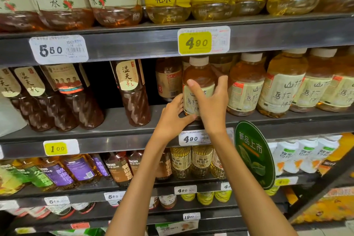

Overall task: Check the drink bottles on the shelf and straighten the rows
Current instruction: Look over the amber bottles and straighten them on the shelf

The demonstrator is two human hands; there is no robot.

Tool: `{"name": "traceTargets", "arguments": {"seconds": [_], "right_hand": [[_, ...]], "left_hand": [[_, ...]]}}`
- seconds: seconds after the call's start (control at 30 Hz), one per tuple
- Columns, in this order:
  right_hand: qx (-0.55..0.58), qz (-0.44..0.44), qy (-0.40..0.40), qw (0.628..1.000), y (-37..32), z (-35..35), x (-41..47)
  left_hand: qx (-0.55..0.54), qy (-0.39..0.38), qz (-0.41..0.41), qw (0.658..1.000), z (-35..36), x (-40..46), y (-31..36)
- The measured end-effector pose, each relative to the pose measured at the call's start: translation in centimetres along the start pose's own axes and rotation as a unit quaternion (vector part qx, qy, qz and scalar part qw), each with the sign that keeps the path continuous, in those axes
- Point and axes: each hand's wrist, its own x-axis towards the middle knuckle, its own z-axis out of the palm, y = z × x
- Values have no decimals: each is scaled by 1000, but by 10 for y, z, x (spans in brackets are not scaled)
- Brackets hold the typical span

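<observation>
The amber bottle [199,86] stands at the front edge of the middle shelf [118,120], left of its row; it is best slid upright, label forward, into line. The right hand [210,101] wraps its label, and the left hand [172,119] grips its base, both grips clamped.

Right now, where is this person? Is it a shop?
Most likely a shop's drinks aisle: shelves hold rows of bottles, price tags run along the edges, and both hands hold one bottle.
</observation>
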Motion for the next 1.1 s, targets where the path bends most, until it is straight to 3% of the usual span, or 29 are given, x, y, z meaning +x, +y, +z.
{"name": "traceTargets", "arguments": {"seconds": [0.17, 0.3, 0.37, 0.43, 0.53, 0.67, 0.83, 0.97, 1.1], "right_hand": [[-62, -11, -7, 998, -15, -1, -10], [-99, 9, -64, 993, -34, -22, -26], [-78, -6, -79, 994, -48, -50, -30], [-93, -39, -82, 992, -61, -86, -25], [-131, -60, -81, 986, -67, -125, 2], [-180, -67, -77, 978, -51, -129, 38], [-237, -71, -103, 963, -28, -111, 69], [-266, -31, -128, 955, -15, -105, 85], [-225, -92, -119, 963, -17, -110, 78]], "left_hand": [[29, 30, -13, 999, 6, -5, 10], [147, 86, -42, 984, 12, -21, 28], [142, 175, -2, 974, 20, -39, 41], [93, 216, 90, 968, 31, -50, 55], [46, 124, 131, 983, 50, -43, 74], [2, 1, 53, 999, 79, -6, 88], [89, 55, -35, 994, 91, 41, 88], [171, 20, -89, 981, 97, 52, 82], [173, 81, -92, 977, 103, 47, 84]]}}
